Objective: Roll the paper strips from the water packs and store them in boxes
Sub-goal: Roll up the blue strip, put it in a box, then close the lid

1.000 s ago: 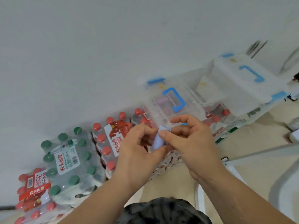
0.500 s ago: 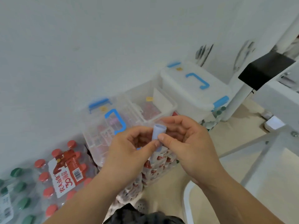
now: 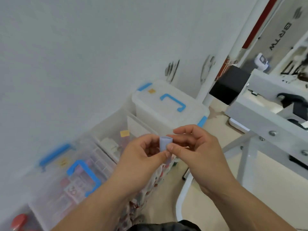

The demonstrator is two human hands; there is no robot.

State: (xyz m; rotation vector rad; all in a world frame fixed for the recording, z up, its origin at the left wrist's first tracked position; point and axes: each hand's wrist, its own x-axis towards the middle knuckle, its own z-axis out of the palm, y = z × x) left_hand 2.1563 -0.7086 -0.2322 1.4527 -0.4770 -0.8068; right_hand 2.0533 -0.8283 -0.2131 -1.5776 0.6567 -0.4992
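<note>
On my feed the pale lavender-blue rolled paper strip (image 3: 164, 142) is one plain shade, with no print that I can make out. The clear plastic box with the blue handle (image 3: 55, 189) shows pink and red blurs through its lid, and it has a blue latch and a faint yellow sticker. The open clear plastic box (image 3: 108, 127) carries a yellow square label. The milky white lidded plastic box (image 3: 150, 104) has a blue handle, blue latches and a small orange-yellow tag. I read red-and-white print on the shrink-wrapped water pack (image 3: 158, 177). I also see a red round bottle cap (image 3: 19, 221), a pale grey wall (image 3: 83, 47), a beige floor (image 3: 208, 189), a matte black block (image 3: 229, 86) and a light grey metal frame (image 3: 266, 124).
</note>
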